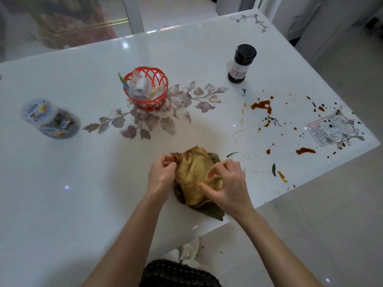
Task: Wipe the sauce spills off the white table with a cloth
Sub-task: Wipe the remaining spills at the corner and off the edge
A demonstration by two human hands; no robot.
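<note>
A: Well, how is the cloth presenting?

B: It is lying bunched and wrinkled. The upper folds are showing mustard-yellow, and a darker olive-brown layer is showing beneath along the lower and left edges.

A: Where is it sitting?

B: It is resting on the white table, close to the near edge.

A: Proceeding left to right, what is the left hand doing?

B: It is touching the cloth's left side. Its fingers are curling inward and pinching the upper-left corner of the fabric.

A: And the right hand?

B: It is lying over the cloth's right side. Its fingers are bending and gathering a fold, with the thumb pressing on the yellow surface. The cloth is sitting between the two hands.

A: Where are the sauce spills lying?

B: They are spreading as reddish-brown blots and droplets across the right end of the table, apart from the cloth.

A: Other items, left to right?

B: A clear plastic jar is lying at the far left, a red basket is standing on the floral print, and a dark bottle is standing upright beyond the spills.
</note>
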